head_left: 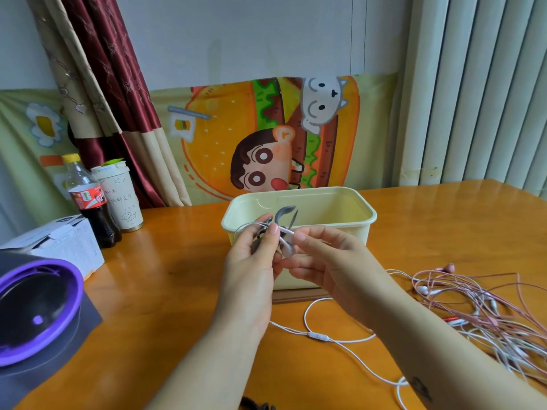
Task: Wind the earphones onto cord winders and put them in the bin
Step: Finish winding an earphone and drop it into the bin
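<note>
Seating the white earphones (287,249) on the grey cord winder (281,216), by the look of it, with little cable wound yet. Best done by pinning the buds flat against the winder's stem, drawing the slack taut before each turn, and laying the turns side by side rather than crossed. Worth feeding the cable through the fingers slowly, since a sharp pull could probably drag or snag the loose run below.

Winder gripped upright in the left hand (251,261), thumb and curled fingers closed round its lower part and a loop of white cable, forked top poking out above the fingertips. Buds pinched between thumb and fingertips of the right hand (328,261), touching the left hand's fingers. Rest of the cable hanging under both wrists and trailing across the counter (177,291), inline remote (318,336) below the right forearm. Cream bin (334,241) just beyond both hands, open. Tangle of pink and white earphones (488,306) off to the right of the right forearm, well apart.
</note>
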Action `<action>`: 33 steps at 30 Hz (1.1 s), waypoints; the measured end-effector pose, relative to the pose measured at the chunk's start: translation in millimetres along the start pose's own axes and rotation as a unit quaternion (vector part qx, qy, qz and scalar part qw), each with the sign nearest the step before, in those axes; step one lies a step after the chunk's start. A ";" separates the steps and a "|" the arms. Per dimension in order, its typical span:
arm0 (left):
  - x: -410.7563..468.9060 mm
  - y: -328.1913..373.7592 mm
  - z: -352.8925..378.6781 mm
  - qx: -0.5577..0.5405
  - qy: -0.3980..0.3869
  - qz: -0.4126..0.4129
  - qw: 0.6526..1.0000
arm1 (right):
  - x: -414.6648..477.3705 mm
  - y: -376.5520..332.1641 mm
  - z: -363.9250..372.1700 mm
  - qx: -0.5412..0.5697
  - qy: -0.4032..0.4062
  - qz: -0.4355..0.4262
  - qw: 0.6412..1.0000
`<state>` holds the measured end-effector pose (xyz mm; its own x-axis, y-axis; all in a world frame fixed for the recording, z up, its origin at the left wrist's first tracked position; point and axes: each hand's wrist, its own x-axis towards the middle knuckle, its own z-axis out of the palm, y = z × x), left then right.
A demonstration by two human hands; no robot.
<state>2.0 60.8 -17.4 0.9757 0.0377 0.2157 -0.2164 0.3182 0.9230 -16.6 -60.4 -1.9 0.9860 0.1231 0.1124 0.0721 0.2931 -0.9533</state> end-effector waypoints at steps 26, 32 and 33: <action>1.2 6.3 0.5 -0.017 0.008 0.048 0.999 | -9.1 -9.3 10.2 -0.151 0.049 -0.108 0.981; -1.0 7.0 2.7 -0.016 -0.013 0.045 0.999 | -8.0 -12.7 8.4 -0.074 0.011 -0.062 0.995; -1.5 6.5 2.7 -0.015 -0.018 0.043 0.999 | -8.1 -13.6 8.1 -0.073 0.008 -0.060 0.996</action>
<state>-1.0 60.2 -10.8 0.9519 0.0324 0.3048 -0.2970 0.3435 0.8909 -26.8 -57.7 12.4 0.9713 0.0794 0.2240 0.2089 0.1639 -0.9641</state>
